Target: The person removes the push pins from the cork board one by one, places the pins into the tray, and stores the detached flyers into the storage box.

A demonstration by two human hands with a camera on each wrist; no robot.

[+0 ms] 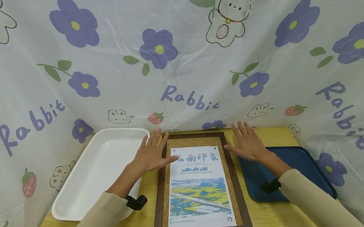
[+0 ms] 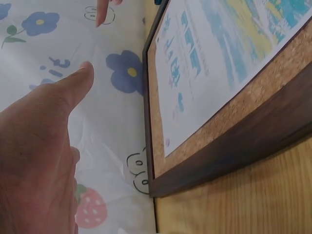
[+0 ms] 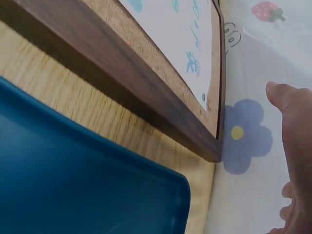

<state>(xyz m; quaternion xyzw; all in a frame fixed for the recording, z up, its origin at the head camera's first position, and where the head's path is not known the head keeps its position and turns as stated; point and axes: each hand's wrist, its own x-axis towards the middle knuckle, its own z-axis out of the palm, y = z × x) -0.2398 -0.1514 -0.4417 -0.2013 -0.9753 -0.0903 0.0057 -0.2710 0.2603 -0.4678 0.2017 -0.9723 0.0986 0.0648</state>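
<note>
A cork board in a dark wooden frame (image 1: 161,183) lies flat on the table, with a printed poster (image 1: 199,191) of a yellow field laid on it. My left hand (image 1: 151,154) is spread open over the frame's far left corner, its thumb reaching the poster's top edge. My right hand (image 1: 248,144) is spread open at the far right corner, thumb pointing at the frame. In the left wrist view the left hand (image 2: 39,146) is beside the frame (image 2: 234,151), apart from it. The right hand (image 3: 297,141) likewise shows clear of the frame (image 3: 122,73). Neither hand holds anything.
A white plastic tray (image 1: 95,173) stands left of the board and a dark blue tray (image 1: 295,162) lies to its right, both on the wooden table (image 1: 268,218). A flower-and-rabbit printed sheet (image 1: 179,58) hangs close behind and at both sides.
</note>
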